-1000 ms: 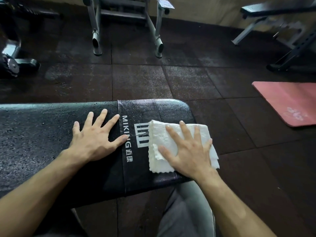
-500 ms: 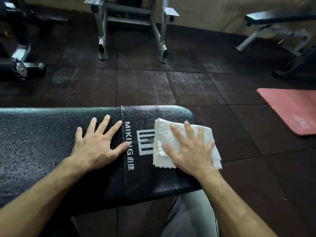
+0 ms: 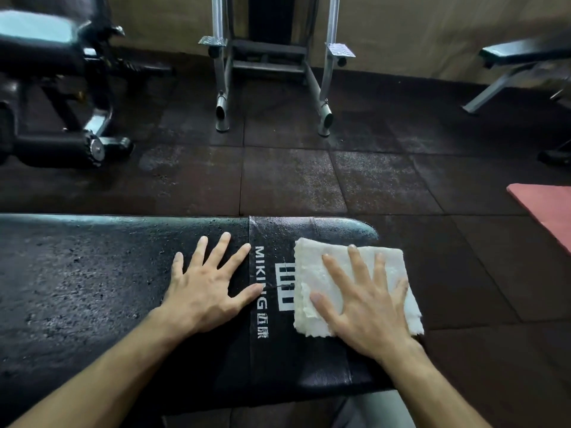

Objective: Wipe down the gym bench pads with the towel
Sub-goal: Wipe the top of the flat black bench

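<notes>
**Mia:** Where is the towel (image 3: 349, 282)?

**Ben:** It lies folded on the end of the black bench pad (image 3: 92, 288), by the white letters. The right hand (image 3: 367, 307) lies flat on it, fingers straight and spread. It grips nothing.

**Mia:** And the other one?

**Ben:** The left hand (image 3: 207, 291) lies flat on the bare pad, fingers apart, to keep steady.

**Mia:** How should the person wipe well?

**Ben:** Probably press flat and slide in long rows, right to the edges.

**Mia:** What is around?

**Ben:** A dark tile floor (image 3: 293, 180), a silver metal frame (image 3: 272, 69), another bench (image 3: 525, 57) and a red mat (image 3: 550, 211).
</notes>
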### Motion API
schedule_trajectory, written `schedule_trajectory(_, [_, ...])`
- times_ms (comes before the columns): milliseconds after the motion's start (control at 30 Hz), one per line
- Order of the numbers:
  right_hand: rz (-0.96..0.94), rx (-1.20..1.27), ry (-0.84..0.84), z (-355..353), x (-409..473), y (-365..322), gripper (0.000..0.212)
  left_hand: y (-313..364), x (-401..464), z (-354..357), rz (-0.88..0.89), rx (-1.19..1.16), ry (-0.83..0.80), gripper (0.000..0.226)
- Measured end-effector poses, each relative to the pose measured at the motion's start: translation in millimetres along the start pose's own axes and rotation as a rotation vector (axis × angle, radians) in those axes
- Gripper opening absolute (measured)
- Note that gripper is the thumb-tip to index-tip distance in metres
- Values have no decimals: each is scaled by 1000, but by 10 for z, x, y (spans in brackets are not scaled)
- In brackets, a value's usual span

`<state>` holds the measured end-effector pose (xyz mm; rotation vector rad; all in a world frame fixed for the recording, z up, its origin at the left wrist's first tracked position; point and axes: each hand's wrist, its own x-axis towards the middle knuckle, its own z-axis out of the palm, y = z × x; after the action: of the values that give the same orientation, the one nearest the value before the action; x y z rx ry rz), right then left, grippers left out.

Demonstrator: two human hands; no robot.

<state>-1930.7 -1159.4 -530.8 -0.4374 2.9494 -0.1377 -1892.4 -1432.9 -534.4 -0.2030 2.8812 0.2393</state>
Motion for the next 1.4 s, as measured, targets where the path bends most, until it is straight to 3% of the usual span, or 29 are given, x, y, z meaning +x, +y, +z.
schedule_trajectory(100, [-3,-35,-17,15,-143,22,81,-5,14,14,1,-1,17,86])
schedule_trajectory(400, [41,66,-31,-151,975,-4,80,-6,44,8,-7,2,10,88])
schedule_trajectory(633, [-29,-22,-3,-37,359,7,85,7,22,35,-8,6,16,88])
schedule_trajectory(833, [23,50,-66,-191,972,-66,81,5,62,-25,-18,-5,-4,90])
schedule_trajectory(1033, [2,14,28,-35,499,-25,84,-11,19,38,-4,5,33,85])
schedule_trajectory(1233, [100,98,-54,-262,1283,0,77,-24,56,3,-5,-4,13,86])
schedule_trajectory(1400, [109,98,-46,-292,1182,68,77,-24,15,9,-3,-2,25,86])
